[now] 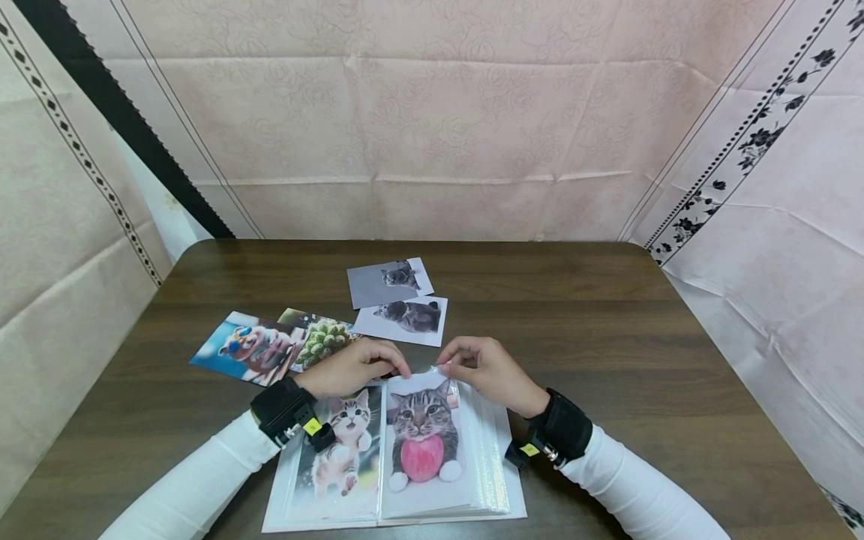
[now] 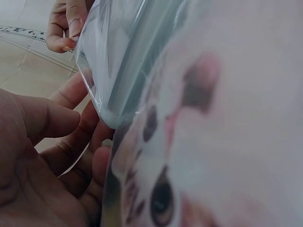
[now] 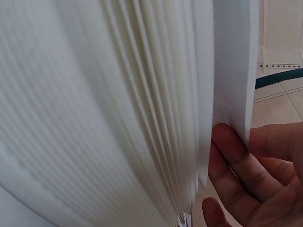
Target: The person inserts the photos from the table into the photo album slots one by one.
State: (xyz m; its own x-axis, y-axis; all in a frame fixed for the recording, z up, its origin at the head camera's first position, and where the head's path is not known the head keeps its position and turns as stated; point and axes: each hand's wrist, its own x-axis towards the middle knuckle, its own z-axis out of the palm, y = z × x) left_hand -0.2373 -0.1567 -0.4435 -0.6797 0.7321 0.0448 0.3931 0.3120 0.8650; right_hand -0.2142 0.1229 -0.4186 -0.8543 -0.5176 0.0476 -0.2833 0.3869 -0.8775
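Observation:
A photo album lies spread on the table, its clear sleeve pages fanned on the right half. Its left page shows a kitten photo; on the right is a photo of a tabby cat with a pink heart. My right hand pinches the top edge of the right-hand sleeve between thumb and fingers. At the top of the album near the spine is my left hand, fingers loosely bent. In the left wrist view its fingertips are at the sleeve's corner, the thumb standing apart.
Beyond the album lie two grey cat photos, one partly over the other. Left of them are a photo of a cat in blue sunglasses and a cactus photo, overlapping. The wooden table meets hanging cloth at its far edge.

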